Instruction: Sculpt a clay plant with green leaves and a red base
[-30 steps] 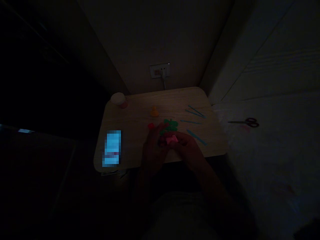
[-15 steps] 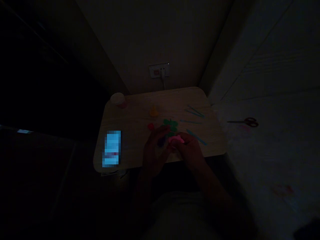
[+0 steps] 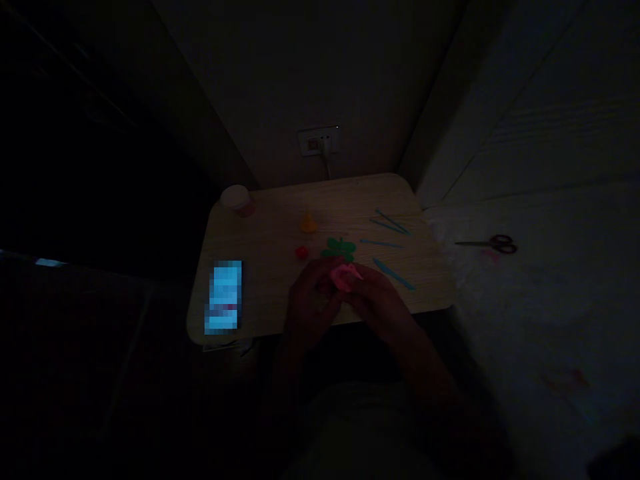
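Just above the front of the small table, my left hand (image 3: 311, 300) and my right hand (image 3: 377, 297) meet around a lump of pink modelling clay (image 3: 345, 277). Its outline is uneven, with a small point toward the right. Fingers of both hands are closed on it; in the dim light the fingertips are partly hidden. Right behind the hands lies a flat green shape with rounded lobes (image 3: 340, 249). A small red lump (image 3: 301, 252) sits to its left, and a yellow-orange pointed piece (image 3: 309, 223) stands farther back.
Several thin blue sticks (image 3: 394, 274) lie on the table's right side. A lit phone (image 3: 223, 297) is at the front left, a paper cup (image 3: 237, 200) at the back left. Scissors (image 3: 487, 244) lie right of the table (image 3: 280, 200). A wall socket (image 3: 319, 141) holds a plug.
My left hand has closed in from beside the pink clay and now grips it too. The clay has shifted slightly left and turned, and more of the green shape shows.
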